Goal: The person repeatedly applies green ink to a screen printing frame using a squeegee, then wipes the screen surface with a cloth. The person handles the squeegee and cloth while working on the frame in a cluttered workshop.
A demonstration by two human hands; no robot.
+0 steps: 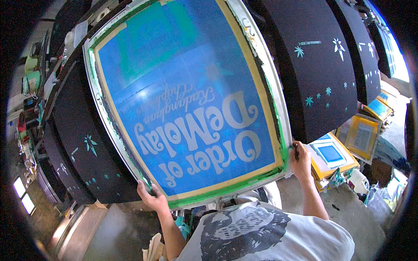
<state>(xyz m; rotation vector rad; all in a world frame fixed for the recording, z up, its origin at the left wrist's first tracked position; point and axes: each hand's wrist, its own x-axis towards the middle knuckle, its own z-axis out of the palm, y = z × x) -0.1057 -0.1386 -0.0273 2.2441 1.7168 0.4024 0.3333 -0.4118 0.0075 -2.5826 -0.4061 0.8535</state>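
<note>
So a big framed screen is being held out in front of the body, blue mesh up, with its pale lettering upside down from here. The left edge is pinched by the left hand just above the near left corner, thumb over the rim. The right edge is clasped by the right hand just above the near right corner. How far the fingers are wrapped underneath can't be told.

The rim is probably gripped because it's the stiff bit, and the mesh gets kept free of fingers that way. With both grips at the near end, the far end might be propped on something, but whatever's underneath is hidden.

Room-wise, it looks pretty tight sideways. The left edge is flanked by black boards, the right edge by more black boards with leaf prints. The near edge is brought close to the shirt. More slack seems to be left toward the lower left, where floor can be seen. Beyond the right hand, yellow-edged frames are set nearby, so some care is needed there.
</note>
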